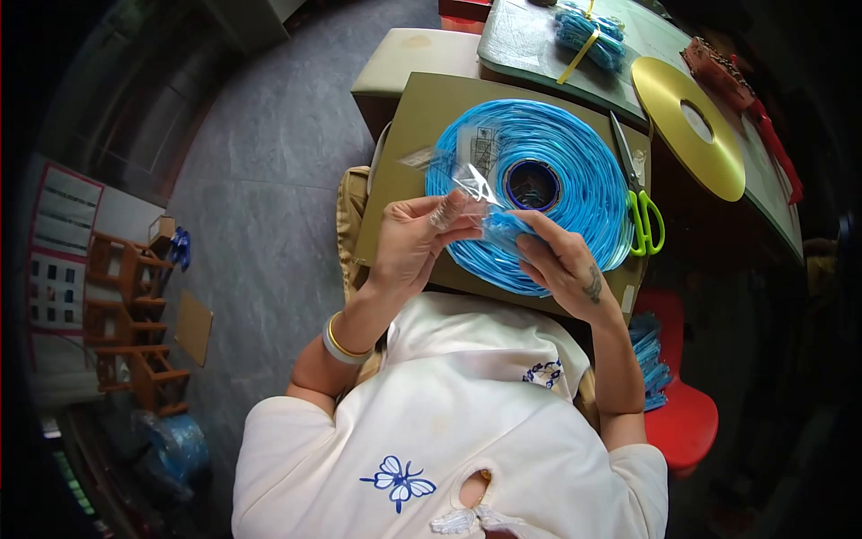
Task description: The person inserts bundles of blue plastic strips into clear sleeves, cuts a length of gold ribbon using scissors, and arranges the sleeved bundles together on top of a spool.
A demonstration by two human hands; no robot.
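My left hand (415,235) pinches the edge of a clear plastic bag (476,184) between thumb and fingers. Dark print shows on the bag's far end. In my right hand (564,260) is a small blue bundle of strands (505,230), its front end right at the bag's near end. Both hands are over a large coil of shiny blue cord (584,157) with a dark round core (533,185). The coil lies flat on a brown board (395,180). Scissors with green handles (645,223) lie beside the coil on the right.
A gold ribbon roll (655,99) leans at the edge of the glass-topped table (512,45), where a tied blue bundle (593,40) lies. More blue bundles (648,359) sit on a red chair (687,413) at my right. Wooden stools (135,314) stand on the left.
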